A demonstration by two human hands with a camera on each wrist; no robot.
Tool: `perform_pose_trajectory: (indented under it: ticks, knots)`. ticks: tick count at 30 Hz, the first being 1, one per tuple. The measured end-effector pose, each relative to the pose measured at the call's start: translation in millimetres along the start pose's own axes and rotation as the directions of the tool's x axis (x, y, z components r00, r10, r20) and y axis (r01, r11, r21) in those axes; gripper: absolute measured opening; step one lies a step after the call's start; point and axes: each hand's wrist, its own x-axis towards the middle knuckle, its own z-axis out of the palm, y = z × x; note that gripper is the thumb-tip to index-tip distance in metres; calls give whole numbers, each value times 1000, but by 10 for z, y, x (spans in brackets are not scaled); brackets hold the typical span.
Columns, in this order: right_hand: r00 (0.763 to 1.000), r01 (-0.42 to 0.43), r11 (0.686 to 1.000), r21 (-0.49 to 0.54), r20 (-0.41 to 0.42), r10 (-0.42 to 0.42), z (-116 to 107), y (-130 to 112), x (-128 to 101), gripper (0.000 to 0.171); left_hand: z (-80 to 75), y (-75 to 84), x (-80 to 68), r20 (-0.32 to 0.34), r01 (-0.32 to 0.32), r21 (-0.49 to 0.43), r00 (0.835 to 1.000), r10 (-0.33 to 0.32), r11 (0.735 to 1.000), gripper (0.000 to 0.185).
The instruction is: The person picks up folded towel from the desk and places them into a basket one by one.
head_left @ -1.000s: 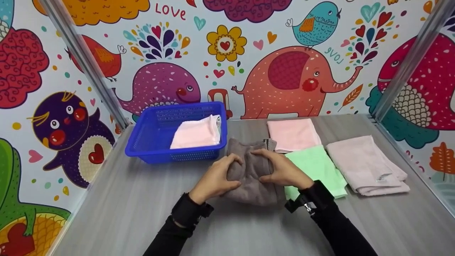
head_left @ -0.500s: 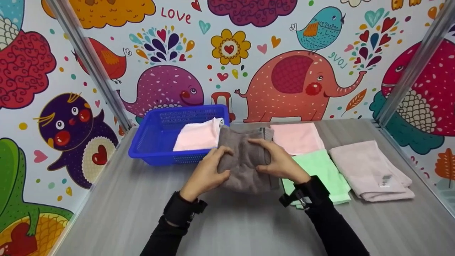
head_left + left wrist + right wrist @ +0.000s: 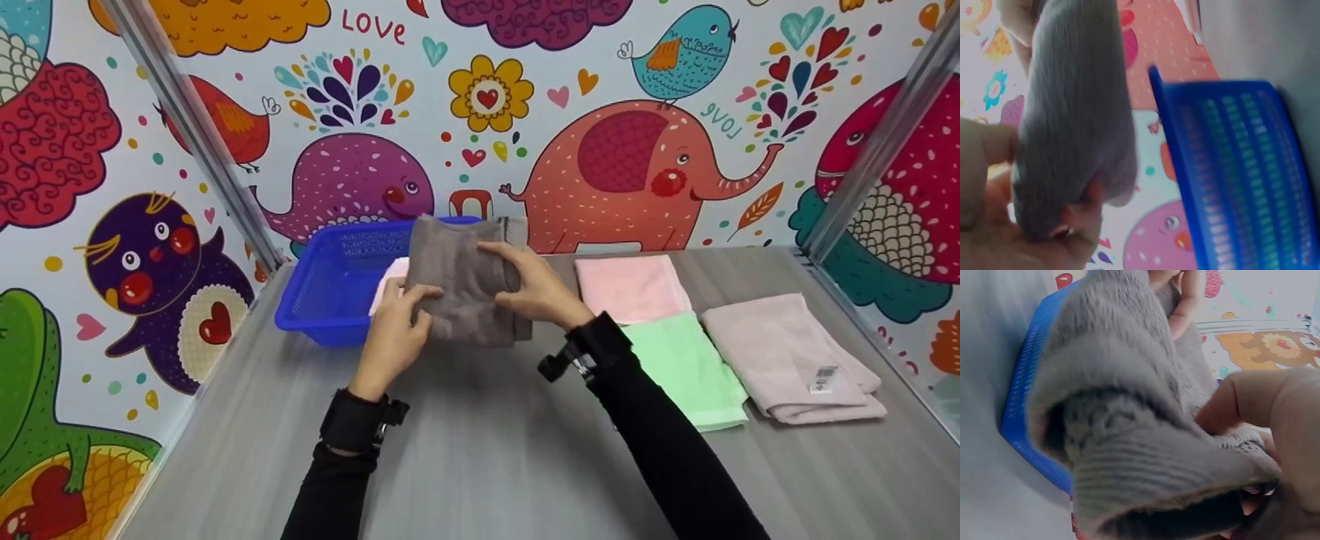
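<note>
A folded grey towel (image 3: 465,281) is held clear of the grey table (image 3: 487,450), just left of frame centre, over the near right corner of the blue basket (image 3: 330,289). The left hand (image 3: 391,330) grips its lower left edge, fingers curled round the fabric. The right hand (image 3: 529,289) grips its right side, thumb on top. A pale pink towel (image 3: 390,289) lies in the basket. At right lie pink (image 3: 626,285), green (image 3: 686,367) and mauve (image 3: 787,352) folded towels.
</note>
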Motion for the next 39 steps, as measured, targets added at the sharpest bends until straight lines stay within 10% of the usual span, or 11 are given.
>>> perform_pose_trajectory:
  ticks: [13,30,39]
  knots:
    - [988,60,998,-11,-142,-61,439,-19,495,53,-30,-568,143,-192,42,23,981,-37,999,28]
    - [971,111,984,-142,-196,-138,888,126,771,48,-4,-885,203,-134,79,99,989,-66,992,43]
    - [991,-71,936,-345,-134,26,938,150,765,43,65,-960,184,-82,60,243,996,-41,968,36]
